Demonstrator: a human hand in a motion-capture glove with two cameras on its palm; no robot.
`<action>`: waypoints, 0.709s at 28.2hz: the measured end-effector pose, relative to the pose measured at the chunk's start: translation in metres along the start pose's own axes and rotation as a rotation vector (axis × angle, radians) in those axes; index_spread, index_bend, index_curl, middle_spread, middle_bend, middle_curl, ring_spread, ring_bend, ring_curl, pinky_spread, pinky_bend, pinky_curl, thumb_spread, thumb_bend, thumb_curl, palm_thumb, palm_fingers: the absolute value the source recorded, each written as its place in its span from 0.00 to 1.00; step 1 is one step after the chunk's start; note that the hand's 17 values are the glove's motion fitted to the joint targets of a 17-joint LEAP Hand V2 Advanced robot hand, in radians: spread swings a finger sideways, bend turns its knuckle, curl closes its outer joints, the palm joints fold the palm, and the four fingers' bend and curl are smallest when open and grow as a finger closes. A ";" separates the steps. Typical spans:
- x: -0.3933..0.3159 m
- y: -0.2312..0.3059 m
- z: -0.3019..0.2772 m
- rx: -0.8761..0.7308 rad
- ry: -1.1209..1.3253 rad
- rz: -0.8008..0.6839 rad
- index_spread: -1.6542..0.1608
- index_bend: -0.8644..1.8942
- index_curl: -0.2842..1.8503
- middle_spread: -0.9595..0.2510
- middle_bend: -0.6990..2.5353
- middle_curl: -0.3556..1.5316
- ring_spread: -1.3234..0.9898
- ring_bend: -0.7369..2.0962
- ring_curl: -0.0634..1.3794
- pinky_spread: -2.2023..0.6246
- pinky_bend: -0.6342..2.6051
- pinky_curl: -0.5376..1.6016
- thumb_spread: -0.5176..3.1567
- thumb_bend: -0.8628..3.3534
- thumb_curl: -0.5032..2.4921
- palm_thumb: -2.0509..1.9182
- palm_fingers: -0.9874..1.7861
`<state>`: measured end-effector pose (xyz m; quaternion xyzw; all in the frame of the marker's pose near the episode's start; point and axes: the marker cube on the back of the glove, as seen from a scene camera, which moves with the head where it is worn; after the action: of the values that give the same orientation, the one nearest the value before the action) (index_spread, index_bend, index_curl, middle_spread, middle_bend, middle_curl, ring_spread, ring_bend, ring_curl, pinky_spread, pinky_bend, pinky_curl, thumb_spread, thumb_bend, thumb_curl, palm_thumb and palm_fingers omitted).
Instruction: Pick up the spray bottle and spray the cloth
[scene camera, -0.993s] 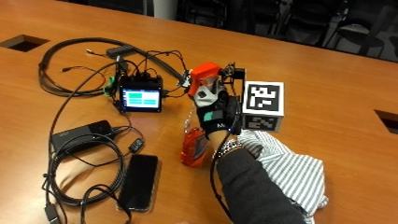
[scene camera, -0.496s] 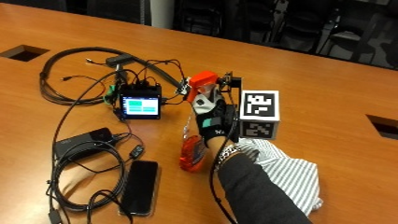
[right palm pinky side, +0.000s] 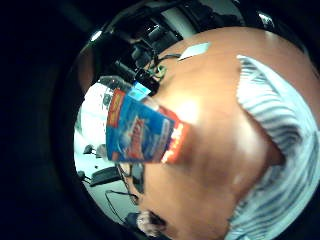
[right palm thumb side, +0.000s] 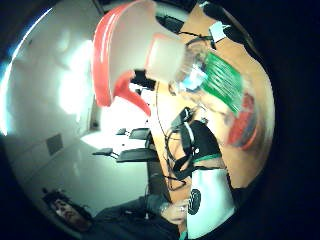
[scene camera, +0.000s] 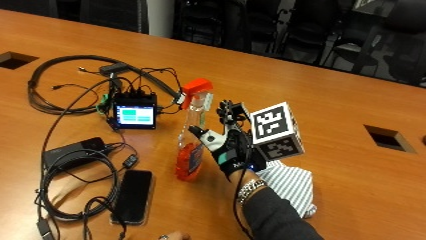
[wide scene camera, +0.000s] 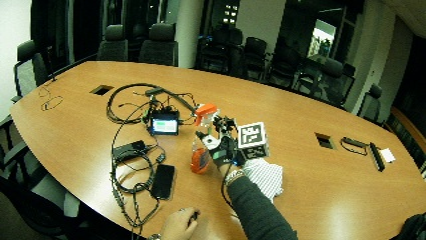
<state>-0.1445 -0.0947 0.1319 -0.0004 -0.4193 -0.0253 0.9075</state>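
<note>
Your gloved right hand (scene camera: 229, 142) is raised just beside the spray bottle (scene camera: 192, 132), which stands upright on the wooden table (scene camera: 346, 100). The fingers point upward and look fairly straight next to the bottle's neck; you cannot tell from these views whether any of them actually wraps it, or whether the thumb touches the clear body. The bottle has an orange-red trigger head (scene camera: 197, 88) on top, a clear narrow upper body, and orange liquid filling its lower part, where a blue and red label (right palm pinky side: 142, 132) wraps around it. In the thumb-side palm view the red trigger head (right palm thumb side: 122, 55) and a whitish collar fill the space close to your palm, and a green label patch shows further down the bottle. The striped cloth (scene camera: 289, 182) lies crumpled on the table just beside your wrist and dark sleeve, on the side away from the bottle. Beyond the bottle sit a small device with a lit screen (scene camera: 135, 116), tangled black cables (scene camera: 66, 95), and a dark phone (scene camera: 132, 195) lying flat.
</note>
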 end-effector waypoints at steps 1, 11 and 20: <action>-0.002 0.006 -0.005 -0.006 0.051 -0.024 0.73 0.32 0.34 0.68 0.32 0.42 0.51 0.41 0.33 0.83 0.30 0.44 0.36 0.19 0.39 0.73 0.53; -0.035 0.070 -0.081 -0.305 0.454 -0.087 0.71 0.35 0.29 0.73 0.30 0.40 0.53 0.41 0.30 0.86 0.30 0.42 0.40 0.19 0.34 0.67 0.53; -0.037 0.124 -0.123 -0.398 0.702 -0.123 0.68 0.36 0.28 0.73 0.27 0.39 0.54 0.39 0.29 0.86 0.32 0.43 0.42 0.19 0.31 0.64 0.51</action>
<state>-0.0691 0.0285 0.0270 -0.1424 -0.0702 -0.1586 0.9745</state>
